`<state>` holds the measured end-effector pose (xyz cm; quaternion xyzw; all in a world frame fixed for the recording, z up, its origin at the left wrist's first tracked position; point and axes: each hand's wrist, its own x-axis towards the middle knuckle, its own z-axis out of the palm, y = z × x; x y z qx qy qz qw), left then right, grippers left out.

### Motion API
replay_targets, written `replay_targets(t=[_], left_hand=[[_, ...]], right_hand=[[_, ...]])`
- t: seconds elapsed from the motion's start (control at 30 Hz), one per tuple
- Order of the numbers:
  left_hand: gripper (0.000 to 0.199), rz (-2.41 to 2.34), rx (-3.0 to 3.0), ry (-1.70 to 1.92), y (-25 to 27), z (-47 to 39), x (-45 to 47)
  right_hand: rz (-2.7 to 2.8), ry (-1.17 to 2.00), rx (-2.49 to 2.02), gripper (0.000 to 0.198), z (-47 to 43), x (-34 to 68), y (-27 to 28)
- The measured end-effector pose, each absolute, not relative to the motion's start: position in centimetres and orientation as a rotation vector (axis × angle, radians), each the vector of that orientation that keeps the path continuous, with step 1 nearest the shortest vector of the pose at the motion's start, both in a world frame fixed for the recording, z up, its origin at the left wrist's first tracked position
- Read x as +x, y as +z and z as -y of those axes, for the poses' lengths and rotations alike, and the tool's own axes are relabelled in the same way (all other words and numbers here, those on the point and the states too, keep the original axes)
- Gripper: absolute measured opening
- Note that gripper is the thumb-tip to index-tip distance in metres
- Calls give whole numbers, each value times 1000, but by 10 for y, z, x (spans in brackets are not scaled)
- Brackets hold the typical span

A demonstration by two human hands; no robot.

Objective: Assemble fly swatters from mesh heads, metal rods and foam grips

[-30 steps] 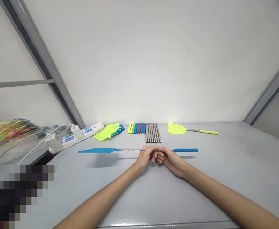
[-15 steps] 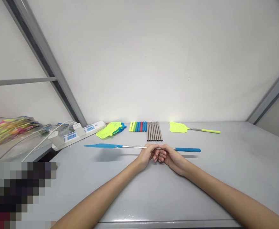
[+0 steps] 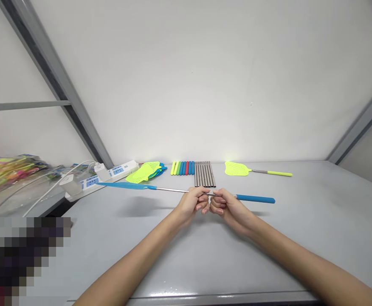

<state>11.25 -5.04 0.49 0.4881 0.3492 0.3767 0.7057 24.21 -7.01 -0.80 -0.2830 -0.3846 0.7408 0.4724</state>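
A blue fly swatter (image 3: 170, 190) with a metal rod is held crosswise just above the table, its blade to the left and its blue grip to the right. My left hand (image 3: 194, 203) pinches the rod near its middle, on the blade side. Close beside it, my right hand (image 3: 226, 204) is closed around the rod on the grip side. A short stretch of bare rod shows between the two hands. The blade is seen nearly edge-on, and a shadow falls on the table below it.
At the back lie yellow and blue swatter heads (image 3: 144, 172), coloured grips (image 3: 182, 168), metal tubes (image 3: 205, 174) and a yellow fly swatter (image 3: 237, 168). A white power strip (image 3: 105, 180) with plugs and cables stands at left, near bagged colourful items (image 3: 17, 170). A wall (image 3: 186, 85) rises behind the table.
My hands have moved slightly apart along the rod, and the swatter reaches further out on both sides. Its blade end has risen, so it tilts down to the right.
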Motion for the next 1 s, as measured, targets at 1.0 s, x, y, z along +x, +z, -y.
replay_targets(t=[1.0], left_hand=[[33, -846, 863, 724, 36, 54, 96]], right_hand=[[1030, 1700, -793, 34, 71, 252, 18]])
